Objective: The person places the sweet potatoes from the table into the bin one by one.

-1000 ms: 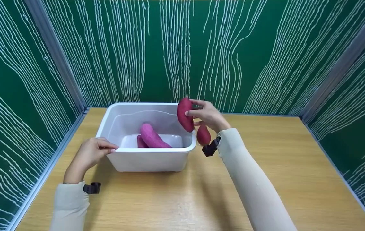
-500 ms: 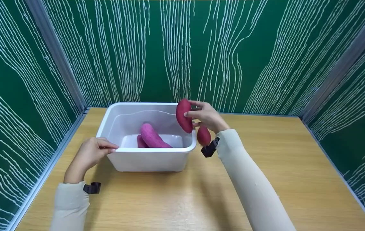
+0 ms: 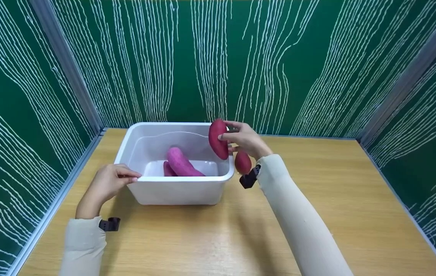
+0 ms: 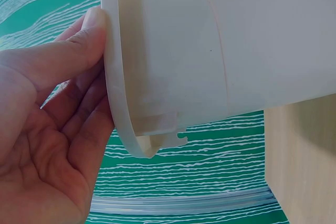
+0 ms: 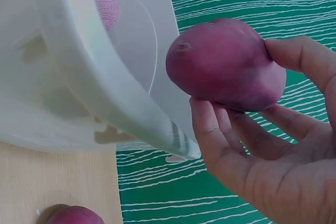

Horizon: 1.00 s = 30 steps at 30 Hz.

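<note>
My right hand (image 3: 246,138) pinches a red sweet potato (image 3: 218,138) between thumb and fingers, holding it above the right rim of a white plastic bin (image 3: 179,191). In the right wrist view the sweet potato (image 5: 223,64) is clear of the rim. At the bin's front left corner, my left hand (image 3: 110,182) grips the rim, and the left wrist view has its thumb (image 4: 93,30) against that edge. Inside the bin lies a pinkish-purple sweet potato (image 3: 183,163), overlapping a darker, partly hidden one (image 3: 168,169). Another red sweet potato (image 3: 243,163) sits on the table, just right of the bin.
The bin stands on a wooden table (image 3: 317,214), towards its back left. Green panels with white wavy lines (image 3: 218,61) enclose the back and sides, joined by grey metal posts (image 3: 66,63). Wrist cameras are strapped over both light sleeves.
My right hand and the sweet potato in it have drifted slightly left and down over the bin's rim. The left hand and the bin stay put.
</note>
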### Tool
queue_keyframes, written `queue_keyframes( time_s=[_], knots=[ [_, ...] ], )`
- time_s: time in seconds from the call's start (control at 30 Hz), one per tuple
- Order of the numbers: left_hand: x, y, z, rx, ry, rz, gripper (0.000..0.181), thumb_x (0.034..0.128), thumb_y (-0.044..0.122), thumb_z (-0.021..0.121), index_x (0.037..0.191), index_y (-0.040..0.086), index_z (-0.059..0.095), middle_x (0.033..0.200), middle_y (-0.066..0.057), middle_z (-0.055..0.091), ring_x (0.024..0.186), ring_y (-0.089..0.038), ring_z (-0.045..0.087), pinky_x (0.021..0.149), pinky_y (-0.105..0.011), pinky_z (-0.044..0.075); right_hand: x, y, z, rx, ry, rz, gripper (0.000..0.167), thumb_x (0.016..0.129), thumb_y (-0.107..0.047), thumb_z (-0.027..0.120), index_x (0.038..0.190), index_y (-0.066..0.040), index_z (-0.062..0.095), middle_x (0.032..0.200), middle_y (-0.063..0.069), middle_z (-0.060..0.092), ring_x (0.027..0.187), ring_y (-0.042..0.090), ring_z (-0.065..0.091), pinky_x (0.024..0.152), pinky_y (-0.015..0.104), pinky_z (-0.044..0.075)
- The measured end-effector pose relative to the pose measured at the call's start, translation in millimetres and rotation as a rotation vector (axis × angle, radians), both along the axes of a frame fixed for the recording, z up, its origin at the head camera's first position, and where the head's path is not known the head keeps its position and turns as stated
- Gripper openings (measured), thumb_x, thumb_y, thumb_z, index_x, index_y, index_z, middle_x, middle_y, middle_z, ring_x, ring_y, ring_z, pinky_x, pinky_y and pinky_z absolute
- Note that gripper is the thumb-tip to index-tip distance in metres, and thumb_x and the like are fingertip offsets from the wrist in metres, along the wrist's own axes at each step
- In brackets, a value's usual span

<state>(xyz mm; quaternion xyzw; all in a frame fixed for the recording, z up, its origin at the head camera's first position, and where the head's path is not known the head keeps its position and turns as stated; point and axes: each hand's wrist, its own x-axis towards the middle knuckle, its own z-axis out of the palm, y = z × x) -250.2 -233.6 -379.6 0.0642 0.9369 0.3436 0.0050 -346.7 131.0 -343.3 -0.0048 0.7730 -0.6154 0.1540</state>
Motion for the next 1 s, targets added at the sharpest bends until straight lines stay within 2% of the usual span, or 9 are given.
queue_keyframes(
  time_s=[0.27,0.47,0.73,1.0],
  knots=[
    [0.8,-0.9,-1.2,-0.017,0.011,-0.001,0.017,0.0873,0.005,0.068,0.102,0.008,0.076,0.104,-0.015,0.071,0.102,-0.032,0.060,0.096,-0.055,0.048,-1.1,-0.3,-2.4,-0.020,0.012,0.025,0.072,0.086,-0.018,0.071,0.148,-0.019,0.035,0.129,0.012,0.056,0.115,0.032,0.057,0.091,0.041,0.054],
    [0.2,-0.8,-1.9,-0.031,0.037,-0.013,0.017,0.0866,0.006,0.069,0.101,0.008,0.077,0.103,-0.015,0.071,0.101,-0.032,0.061,0.094,-0.054,0.050,-0.8,0.7,-3.5,0.003,0.023,0.023,0.068,0.087,-0.021,0.071,0.146,-0.017,0.039,0.128,0.009,0.057,0.119,0.033,0.056,0.092,0.039,0.054],
    [0.4,0.3,-0.2,-0.009,-0.021,0.007,0.018,0.0877,0.006,0.067,0.104,0.009,0.076,0.107,-0.016,0.070,0.105,-0.035,0.059,0.098,-0.057,0.045,-0.9,3.2,-5.2,0.031,0.026,0.037,0.068,0.086,-0.025,0.072,0.145,-0.015,0.040,0.130,0.008,0.056,0.112,0.027,0.059,0.092,0.039,0.053],
    [0.3,0.9,0.5,-0.005,-0.021,0.009,0.018,0.0879,0.005,0.067,0.103,0.009,0.076,0.107,-0.016,0.070,0.106,-0.035,0.059,0.099,-0.058,0.044,-1.2,7.1,-7.3,0.033,0.041,0.022,0.069,0.084,-0.028,0.074,0.144,-0.015,0.042,0.127,0.007,0.059,0.113,0.029,0.060,0.092,0.039,0.054]
  ],
)
